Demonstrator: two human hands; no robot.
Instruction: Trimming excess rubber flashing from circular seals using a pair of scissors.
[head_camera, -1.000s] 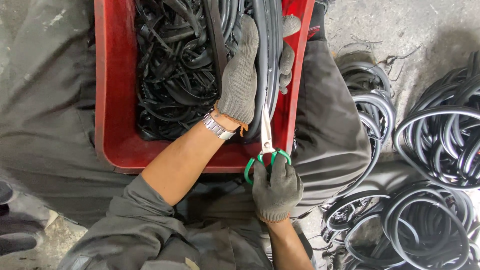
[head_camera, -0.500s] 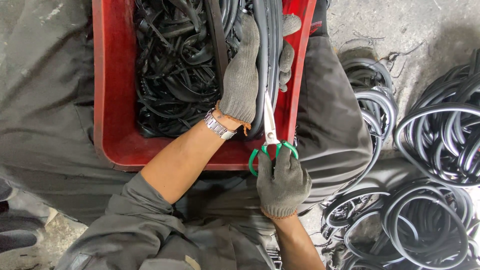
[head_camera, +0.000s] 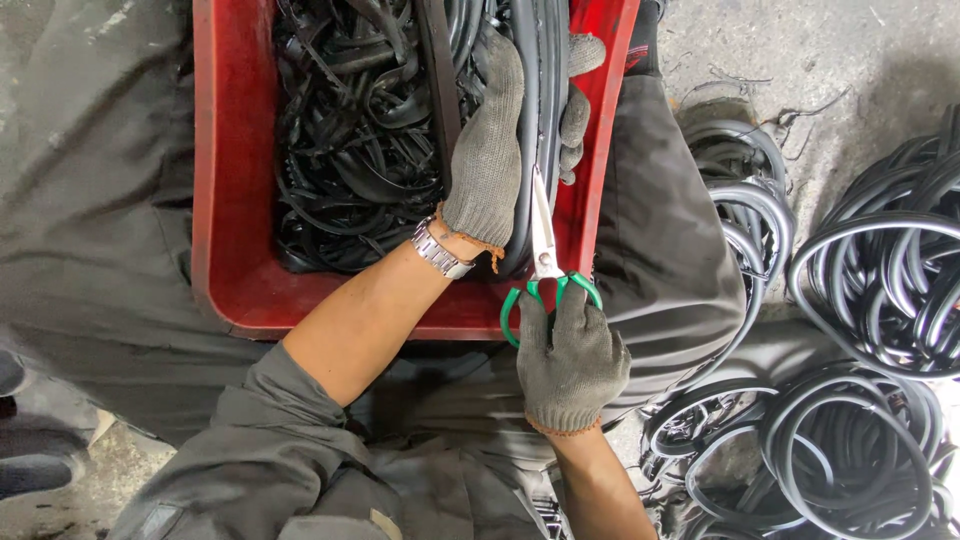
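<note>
My left hand (head_camera: 492, 150), in a grey knit glove with a metal watch at the wrist, grips a bundle of black rubber rings (head_camera: 545, 110) over the right side of a red plastic crate (head_camera: 232, 200). My right hand (head_camera: 570, 365), also gloved, holds green-handled scissors (head_camera: 545, 265) with the blades pointing up against the rubber bundle, just below my left hand. The crate rests on my lap and is full of cut black rubber strips (head_camera: 355, 140).
Piles of black rubber rings (head_camera: 890, 270) lie on the concrete floor to the right, with more coils (head_camera: 800, 450) at lower right. My grey trousers (head_camera: 680, 230) flank the crate. A dark shoe (head_camera: 40, 470) shows at the lower left edge.
The scissors and my right hand have moved up toward the rubber bundle, blades now further along it. My left hand keeps its grip in the same place.
</note>
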